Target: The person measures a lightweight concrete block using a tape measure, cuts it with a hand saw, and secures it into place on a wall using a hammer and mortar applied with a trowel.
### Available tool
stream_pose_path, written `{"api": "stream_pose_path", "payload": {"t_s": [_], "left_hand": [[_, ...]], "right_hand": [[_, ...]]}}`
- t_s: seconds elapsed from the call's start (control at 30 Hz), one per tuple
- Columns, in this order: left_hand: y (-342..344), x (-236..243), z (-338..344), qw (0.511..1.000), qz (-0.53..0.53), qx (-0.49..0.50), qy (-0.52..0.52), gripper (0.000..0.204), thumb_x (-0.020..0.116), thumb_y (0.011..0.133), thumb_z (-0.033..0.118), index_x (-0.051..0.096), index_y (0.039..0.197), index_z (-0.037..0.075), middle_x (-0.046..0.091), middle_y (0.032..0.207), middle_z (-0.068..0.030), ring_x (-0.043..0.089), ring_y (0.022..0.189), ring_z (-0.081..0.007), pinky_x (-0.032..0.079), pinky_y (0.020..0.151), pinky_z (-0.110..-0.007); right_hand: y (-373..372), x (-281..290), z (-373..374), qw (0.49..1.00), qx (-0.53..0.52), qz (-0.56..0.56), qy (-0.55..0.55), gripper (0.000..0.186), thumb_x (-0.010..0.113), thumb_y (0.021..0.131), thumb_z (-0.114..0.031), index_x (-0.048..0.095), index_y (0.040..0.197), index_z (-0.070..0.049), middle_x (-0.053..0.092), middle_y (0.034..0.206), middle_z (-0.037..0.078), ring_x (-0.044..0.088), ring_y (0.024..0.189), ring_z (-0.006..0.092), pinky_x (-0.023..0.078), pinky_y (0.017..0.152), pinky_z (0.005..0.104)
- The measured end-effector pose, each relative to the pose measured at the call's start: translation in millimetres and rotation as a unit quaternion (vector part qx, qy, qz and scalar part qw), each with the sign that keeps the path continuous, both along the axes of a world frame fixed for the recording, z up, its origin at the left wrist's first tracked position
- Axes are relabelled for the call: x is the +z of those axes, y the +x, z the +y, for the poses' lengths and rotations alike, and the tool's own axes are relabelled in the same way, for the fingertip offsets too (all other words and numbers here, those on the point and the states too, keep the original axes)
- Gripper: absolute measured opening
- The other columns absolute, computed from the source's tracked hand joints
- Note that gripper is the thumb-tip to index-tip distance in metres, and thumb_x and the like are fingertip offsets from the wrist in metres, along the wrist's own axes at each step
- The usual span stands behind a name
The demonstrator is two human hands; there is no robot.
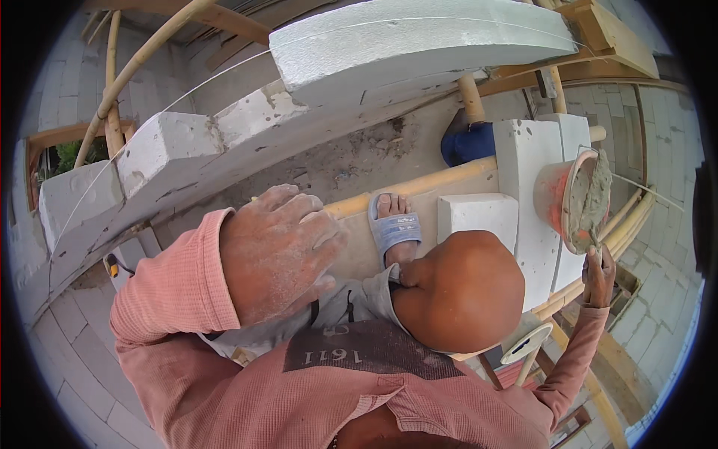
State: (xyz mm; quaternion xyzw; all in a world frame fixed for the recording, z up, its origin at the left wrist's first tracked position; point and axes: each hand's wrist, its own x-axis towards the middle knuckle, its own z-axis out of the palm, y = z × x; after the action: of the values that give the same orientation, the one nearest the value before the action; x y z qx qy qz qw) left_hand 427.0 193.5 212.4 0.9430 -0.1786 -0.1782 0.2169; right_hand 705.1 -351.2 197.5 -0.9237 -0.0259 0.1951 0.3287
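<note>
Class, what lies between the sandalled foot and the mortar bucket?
In the head view, a smaller white block, then a larger white block, between foot and bucket.

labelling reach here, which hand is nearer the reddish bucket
Right. The right hand is close by the bucket, just below its rim in the picture; the left hand is well off to the left, past the sandalled foot.

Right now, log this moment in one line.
left hand: hold unclear | right hand: holding grey mortar-coated trowel | trowel: at round red bucket
</note>
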Motion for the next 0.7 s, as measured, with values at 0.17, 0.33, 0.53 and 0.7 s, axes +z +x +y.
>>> {"api": "stream_pose_path", "payload": {"t_s": [0.17,0.33,0.53,0.7], "left_hand": [[-60,10,1,0.978,0.170,-0.117,-0.033,0.030,0.072,0.089,0.027,0.072,0.114,0.009,0.066,0.106,-0.0068,0.063,0.113,-0.0251,0.043,0.109,-0.045],[-126,-11,-2,0.976,0.180,-0.120,-0.019,0.022,0.070,0.089,0.024,0.076,0.104,0.009,0.067,0.105,-0.0054,0.063,0.109,-0.0222,0.045,0.105,-0.043],[-140,-20,16,0.980,0.198,0.004,-0.012,0.019,0.070,0.087,0.022,0.076,0.098,0.008,0.067,0.099,-0.0045,0.064,0.104,-0.0219,0.047,0.101,-0.040],[-145,-1,20,0.989,0.142,0.036,-0.003,0.018,0.071,0.084,0.020,0.077,0.094,0.007,0.067,0.094,-0.0038,0.065,0.099,-0.0214,0.049,0.098,-0.038]], "right_hand": [[-27,-34,139,0.954,0.258,0.155,-0.008,0.048,0.065,0.098,-0.048,0.070,0.099,0.000,0.055,0.070,0.000,0.049,0.056,0.0068,0.036,0.048,0.0233],[-78,-143,309,0.820,0.370,0.424,0.106,0.040,0.056,0.103,-0.039,0.066,0.103,-0.001,0.059,0.078,0.004,0.051,0.061,0.0098,0.041,0.055,0.0254],[-116,-226,444,0.751,0.638,-0.002,0.172,0.032,0.061,0.097,-0.031,0.067,0.115,-0.005,0.067,0.095,0.012,0.065,0.075,0.0217,0.052,0.067,0.0331],[-161,-190,491,0.755,0.573,-0.297,-0.117,0.036,0.065,0.092,-0.027,0.064,0.125,-0.012,0.062,0.123,0.016,0.069,0.103,0.0352,0.061,0.076,0.0461]]}}
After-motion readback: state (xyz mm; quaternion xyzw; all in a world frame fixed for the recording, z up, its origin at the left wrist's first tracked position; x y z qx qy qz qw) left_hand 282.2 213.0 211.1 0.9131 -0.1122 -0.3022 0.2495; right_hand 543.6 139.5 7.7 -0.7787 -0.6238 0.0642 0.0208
